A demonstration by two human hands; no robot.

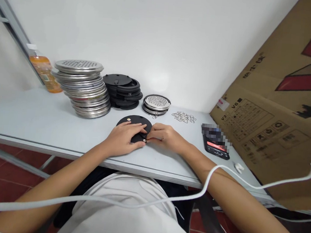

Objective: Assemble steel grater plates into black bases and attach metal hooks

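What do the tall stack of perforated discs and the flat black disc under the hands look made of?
Tall stack of perforated round discs: likely polished metal, given the silvery, reflective rims. Flat black round disc under the left hand and right hand: matte, probably plastic or rubber.

Bright even light — soft shadows, sharp centre, wide-angle bending at edges.

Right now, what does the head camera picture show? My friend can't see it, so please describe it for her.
Two bare hands, left hand and right hand, press a small metal clip onto a black round disc on a pale table. Behind stand a stack of perforated metal discs, a stack of black discs, loose clips, a phone and an orange drink bottle.
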